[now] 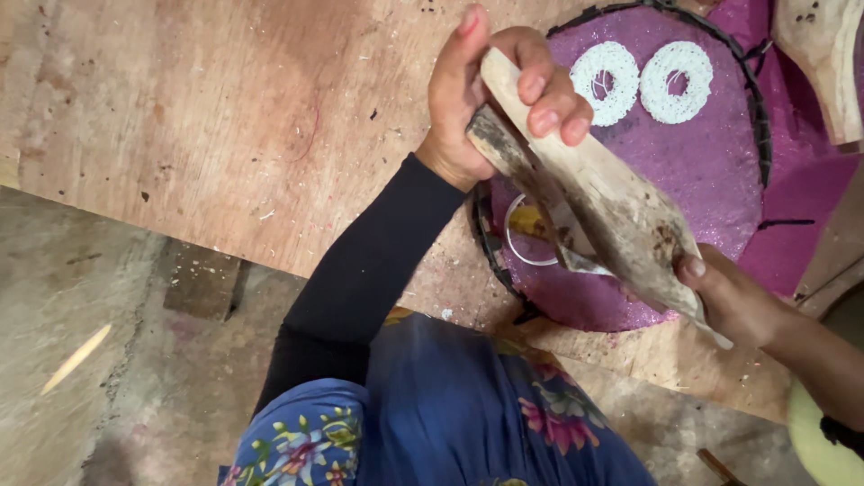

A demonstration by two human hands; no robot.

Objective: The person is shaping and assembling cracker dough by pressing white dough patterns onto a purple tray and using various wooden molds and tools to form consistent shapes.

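The left hand (490, 85) grips the upper end of a flat, tapered piece of wood (585, 189), its fingers (544, 108) wrapped tight over the pale top edge and the thumb up behind it. The right hand (733, 297) closes on the lower, darker end, where a thin blade (589, 264) shows just under the wood; whether those fingers hold the blade, the wood or both cannot be told. The wood hangs tilted above a round purple glittered board (693, 171) that lies on the plywood desk (225, 117). Two white rings (643, 83) sit near the board's top, and a thin white hoop with a yellow patch (531, 229) lies just below the wood. Another pale wood piece (823, 54) rests at the upper right.

The risk here appears to be a slip: the blade lies close to the right hand's thumb, and a sudden give in the wood could drive the edge toward skin. Chips or dust may also fall on the glittered surface, since the wood is held right over it.
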